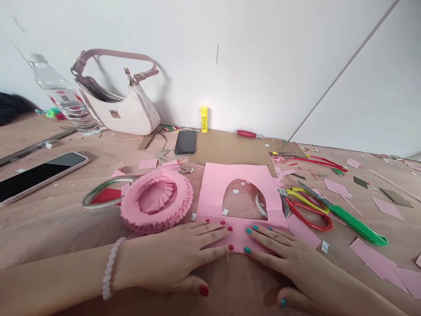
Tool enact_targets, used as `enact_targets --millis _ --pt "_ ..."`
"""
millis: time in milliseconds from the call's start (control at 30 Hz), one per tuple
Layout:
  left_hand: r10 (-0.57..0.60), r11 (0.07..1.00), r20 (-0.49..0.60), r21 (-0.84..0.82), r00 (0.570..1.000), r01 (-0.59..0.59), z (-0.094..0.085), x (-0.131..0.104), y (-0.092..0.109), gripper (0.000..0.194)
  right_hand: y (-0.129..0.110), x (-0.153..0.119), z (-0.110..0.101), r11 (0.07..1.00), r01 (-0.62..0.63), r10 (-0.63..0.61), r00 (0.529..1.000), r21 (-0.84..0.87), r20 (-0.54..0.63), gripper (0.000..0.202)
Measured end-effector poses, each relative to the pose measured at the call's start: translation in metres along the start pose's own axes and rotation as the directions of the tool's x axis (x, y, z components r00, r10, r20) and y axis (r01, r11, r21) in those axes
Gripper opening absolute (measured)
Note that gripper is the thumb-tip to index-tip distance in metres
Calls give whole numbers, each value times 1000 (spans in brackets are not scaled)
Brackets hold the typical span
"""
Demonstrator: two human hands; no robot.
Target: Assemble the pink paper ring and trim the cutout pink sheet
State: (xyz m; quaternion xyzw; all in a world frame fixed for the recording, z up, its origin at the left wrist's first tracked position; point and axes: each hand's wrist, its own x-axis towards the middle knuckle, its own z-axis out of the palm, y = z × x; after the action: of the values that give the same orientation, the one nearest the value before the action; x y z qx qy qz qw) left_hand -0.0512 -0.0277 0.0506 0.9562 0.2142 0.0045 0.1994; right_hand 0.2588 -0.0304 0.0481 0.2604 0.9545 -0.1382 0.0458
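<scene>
A pink paper sheet (213, 188) with an arched opening cut in it lies in front of me, its near part folded over in a flat strip. My left hand (187, 252) rests on the left of that strip, fingers stretched out. From the other side, my right hand (286, 259) lies on the strip with its fingers spread. Neither hand grips anything. Close to my left hand sits a ring of pleated pink paper (157, 199). A roll of white tape (262, 204) shows partly through the opening.
Red and yellow-handled scissors (311, 215) and a green utility knife (357, 221) lie at right. Behind are cardboard (226, 147), a yellow glue stick (204, 119), a red-handled tool (246, 133) and a dark phone (185, 142). At left stand a handbag (121, 109) and bottle (62, 96).
</scene>
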Motion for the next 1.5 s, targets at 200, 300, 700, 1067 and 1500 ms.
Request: enact_targets --millis 200,300,700,1067,1500 --pt "-4 1000 3 24 1000 4 0 0 3 68 -5 4 -4 999 11 -10 1000 -43 8 75" --pt "-3 999 9 32 1000 2 -2 1 2 67 -10 10 -6 998 8 -6 999 -57 38 74" --pt "-178 984 16 20 984 178 8 -18 24 84 -13 14 -1 995 24 -29 998 -97 -48 77" --pt "-168 977 -64 122 984 175 22 -25 12 79 -9 30 -2 982 165 -173 982 92 82 75" --pt "-159 856 -290 435 944 278 27 -25 7 43 -35 73 -26 998 33 -37 997 59 64 36"
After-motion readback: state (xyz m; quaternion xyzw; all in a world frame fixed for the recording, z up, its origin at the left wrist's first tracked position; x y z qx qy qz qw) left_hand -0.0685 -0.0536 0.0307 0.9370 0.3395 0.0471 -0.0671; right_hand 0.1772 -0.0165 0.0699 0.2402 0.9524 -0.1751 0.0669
